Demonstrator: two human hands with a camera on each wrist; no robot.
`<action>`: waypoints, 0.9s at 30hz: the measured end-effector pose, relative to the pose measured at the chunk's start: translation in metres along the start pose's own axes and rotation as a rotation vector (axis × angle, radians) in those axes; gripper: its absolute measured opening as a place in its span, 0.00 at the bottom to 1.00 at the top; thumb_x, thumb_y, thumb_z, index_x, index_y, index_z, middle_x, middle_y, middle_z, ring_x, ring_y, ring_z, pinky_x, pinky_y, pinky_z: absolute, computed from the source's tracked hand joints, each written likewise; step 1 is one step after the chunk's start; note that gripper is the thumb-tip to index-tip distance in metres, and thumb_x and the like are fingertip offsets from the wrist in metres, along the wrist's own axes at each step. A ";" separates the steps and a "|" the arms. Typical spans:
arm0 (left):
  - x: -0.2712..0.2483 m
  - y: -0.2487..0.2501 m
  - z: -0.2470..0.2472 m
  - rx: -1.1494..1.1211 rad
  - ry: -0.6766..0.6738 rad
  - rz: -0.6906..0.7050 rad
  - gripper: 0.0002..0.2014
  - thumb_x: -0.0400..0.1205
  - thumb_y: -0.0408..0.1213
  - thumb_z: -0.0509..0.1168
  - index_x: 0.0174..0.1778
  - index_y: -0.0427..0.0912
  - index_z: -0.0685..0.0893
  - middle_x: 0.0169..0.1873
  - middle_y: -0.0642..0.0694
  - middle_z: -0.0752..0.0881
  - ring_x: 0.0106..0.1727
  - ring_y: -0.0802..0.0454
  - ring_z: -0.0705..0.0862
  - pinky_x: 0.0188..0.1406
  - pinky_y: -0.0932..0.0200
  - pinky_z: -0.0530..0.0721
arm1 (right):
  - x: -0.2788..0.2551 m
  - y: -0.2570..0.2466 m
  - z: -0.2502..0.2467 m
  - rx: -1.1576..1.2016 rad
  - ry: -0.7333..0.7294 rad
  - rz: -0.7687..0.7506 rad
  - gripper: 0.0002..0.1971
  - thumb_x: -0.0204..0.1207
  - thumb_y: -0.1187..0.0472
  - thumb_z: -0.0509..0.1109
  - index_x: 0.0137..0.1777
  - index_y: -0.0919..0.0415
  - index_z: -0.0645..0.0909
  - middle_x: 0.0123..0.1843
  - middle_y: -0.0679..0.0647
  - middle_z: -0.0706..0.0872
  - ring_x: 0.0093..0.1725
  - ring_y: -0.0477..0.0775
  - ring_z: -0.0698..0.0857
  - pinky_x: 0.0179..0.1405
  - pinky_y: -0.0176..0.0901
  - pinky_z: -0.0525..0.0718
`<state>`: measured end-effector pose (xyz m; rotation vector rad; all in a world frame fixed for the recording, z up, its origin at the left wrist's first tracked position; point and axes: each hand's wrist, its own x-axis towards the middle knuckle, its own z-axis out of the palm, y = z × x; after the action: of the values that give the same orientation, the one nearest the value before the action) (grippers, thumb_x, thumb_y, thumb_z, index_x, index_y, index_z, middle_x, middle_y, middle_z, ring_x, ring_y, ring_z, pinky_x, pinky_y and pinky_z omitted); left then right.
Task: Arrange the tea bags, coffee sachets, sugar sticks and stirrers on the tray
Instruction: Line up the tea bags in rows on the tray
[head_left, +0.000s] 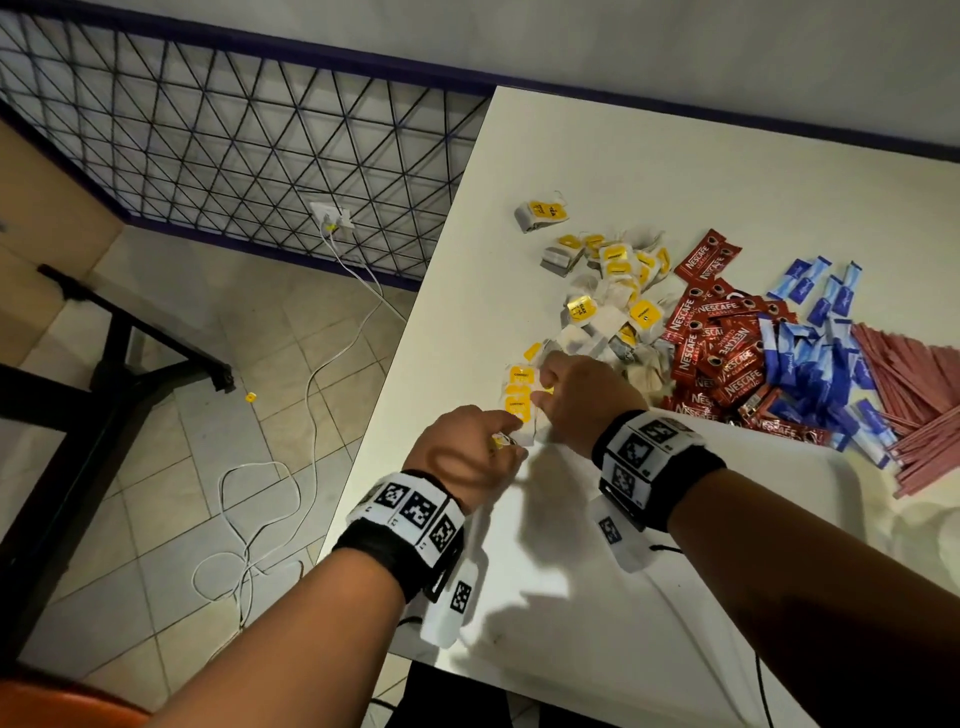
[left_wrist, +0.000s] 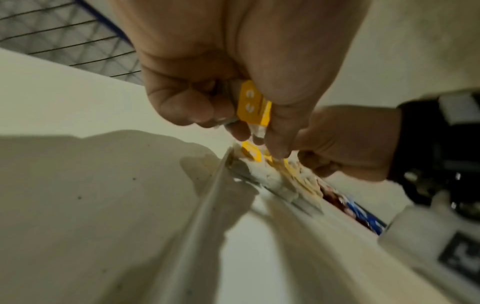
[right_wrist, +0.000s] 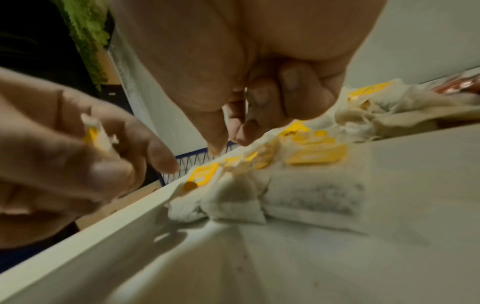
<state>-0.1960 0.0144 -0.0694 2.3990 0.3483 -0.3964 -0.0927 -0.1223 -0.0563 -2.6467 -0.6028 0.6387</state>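
Observation:
My left hand (head_left: 506, 439) grips a small bunch of tea bags (left_wrist: 253, 105) with yellow tags, just over the far left corner of the white tray (head_left: 675, 519). A short row of tea bags (head_left: 519, 395) lies in that corner. My right hand (head_left: 543, 395) hovers over the row with curled fingers. Its thumb and forefinger tips (right_wrist: 215, 148) are close together, and nothing shows between them. Beyond the tray rim lie a loose tea bag pile (head_left: 608, 296), red coffee sachets (head_left: 722, 353), blue sugar sticks (head_left: 815, 364) and pink stirrers (head_left: 914, 395).
The table's left edge (head_left: 415, 322) runs close beside my left hand, with tiled floor below. White cables (head_left: 260, 519) and one yellow tag (head_left: 251, 397) lie on the floor. A wire mesh fence (head_left: 234, 130) and a black table leg (head_left: 130, 353) stand further left.

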 end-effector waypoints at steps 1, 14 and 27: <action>0.001 0.003 0.002 0.080 -0.009 0.036 0.14 0.81 0.51 0.64 0.62 0.59 0.83 0.52 0.48 0.83 0.55 0.45 0.83 0.55 0.56 0.80 | -0.003 0.006 -0.003 0.000 0.006 -0.009 0.05 0.77 0.53 0.68 0.47 0.52 0.75 0.50 0.53 0.83 0.52 0.58 0.82 0.48 0.45 0.78; 0.025 0.016 0.002 0.402 -0.077 0.131 0.09 0.82 0.48 0.60 0.56 0.53 0.78 0.49 0.43 0.76 0.54 0.36 0.81 0.42 0.54 0.75 | -0.042 0.047 0.004 -0.047 -0.014 -0.049 0.04 0.71 0.55 0.71 0.45 0.49 0.85 0.50 0.47 0.82 0.49 0.55 0.83 0.45 0.45 0.82; 0.028 0.015 0.003 0.497 -0.057 0.203 0.13 0.83 0.48 0.59 0.63 0.56 0.76 0.54 0.44 0.78 0.55 0.38 0.81 0.42 0.53 0.75 | -0.042 0.053 0.009 -0.072 -0.004 -0.084 0.08 0.75 0.59 0.67 0.50 0.49 0.85 0.53 0.47 0.82 0.51 0.55 0.84 0.45 0.43 0.82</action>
<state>-0.1657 0.0049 -0.0731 2.8634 -0.0294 -0.5020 -0.1140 -0.1854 -0.0717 -2.6702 -0.7469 0.6086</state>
